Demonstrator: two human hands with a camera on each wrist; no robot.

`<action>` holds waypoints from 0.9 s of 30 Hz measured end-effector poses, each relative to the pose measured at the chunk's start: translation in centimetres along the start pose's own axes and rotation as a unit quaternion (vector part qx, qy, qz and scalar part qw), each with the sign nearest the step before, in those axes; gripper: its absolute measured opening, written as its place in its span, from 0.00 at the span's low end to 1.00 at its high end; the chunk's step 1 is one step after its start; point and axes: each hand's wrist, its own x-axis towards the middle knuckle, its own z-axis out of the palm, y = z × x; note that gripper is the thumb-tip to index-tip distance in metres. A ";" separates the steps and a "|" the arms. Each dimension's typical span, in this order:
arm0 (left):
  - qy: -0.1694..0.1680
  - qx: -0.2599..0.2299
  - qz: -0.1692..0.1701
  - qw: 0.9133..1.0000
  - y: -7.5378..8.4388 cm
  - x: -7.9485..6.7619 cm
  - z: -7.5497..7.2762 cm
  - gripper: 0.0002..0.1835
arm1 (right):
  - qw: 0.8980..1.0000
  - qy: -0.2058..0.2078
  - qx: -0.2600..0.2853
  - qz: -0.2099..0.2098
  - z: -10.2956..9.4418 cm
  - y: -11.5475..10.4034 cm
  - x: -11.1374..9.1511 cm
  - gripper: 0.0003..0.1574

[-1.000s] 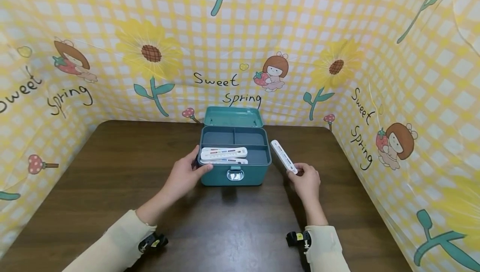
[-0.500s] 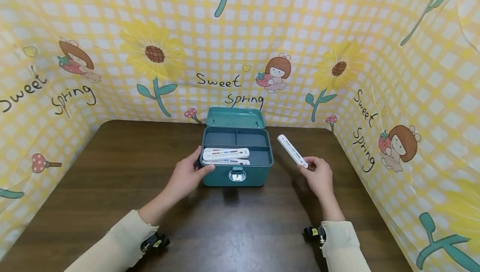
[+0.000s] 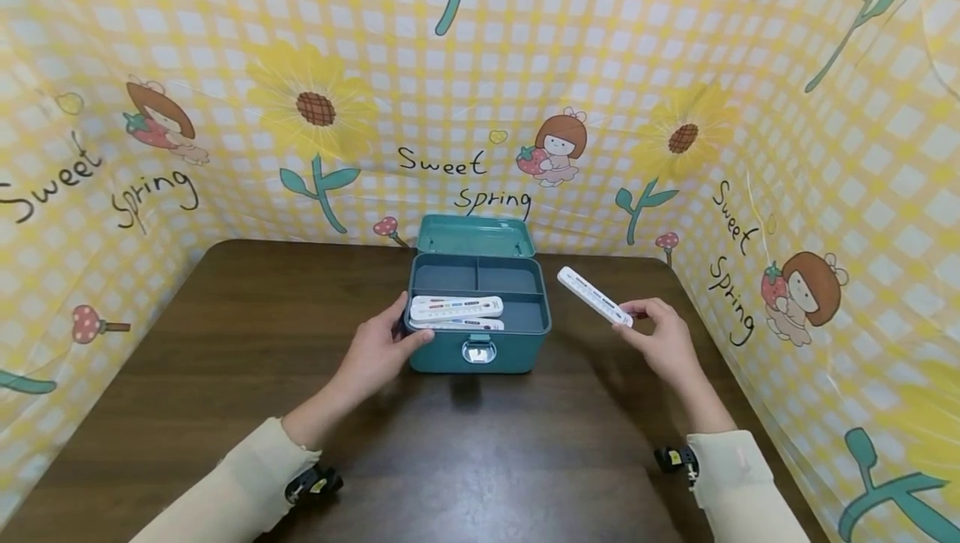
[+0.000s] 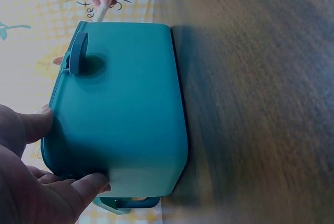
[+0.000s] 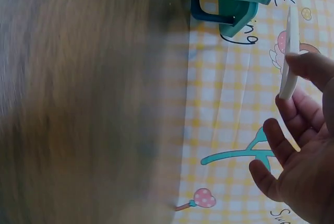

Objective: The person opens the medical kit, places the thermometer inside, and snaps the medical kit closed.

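Observation:
An open teal storage box (image 3: 442, 358) with a divided grey tray stands on the table, its lid (image 3: 476, 236) tipped back. My left hand (image 3: 377, 349) grips its left front corner; in the left wrist view the thumb (image 4: 37, 125) lies at the rim and fingers touch the side. Several slim white printed cases (image 3: 457, 308) lie in the tray's front compartment. To the right of the box, my right hand (image 3: 666, 343) pinches another slim white case (image 3: 595, 296) by its near end, above the table. In the right wrist view that case (image 5: 290, 46) appears edge-on.
A brown wooden table (image 3: 247, 343) carries the box. Yellow checked cloth (image 3: 450, 68) hangs behind it and along both sides. The box's metal latch (image 3: 478, 351) faces me, and its handle (image 5: 211, 16) sticks out in the right wrist view.
My right hand has moved right and slightly away from me with the white case, farther from the box. The case tilts more sideways. My left hand keeps its grip on the box.

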 end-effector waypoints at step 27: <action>0.000 0.004 -0.006 1.000 0.3 -0.2 -0.1 0.49 | 0.978 -0.148 -0.051 -0.139 -4.6 -3.6 3.7 0.17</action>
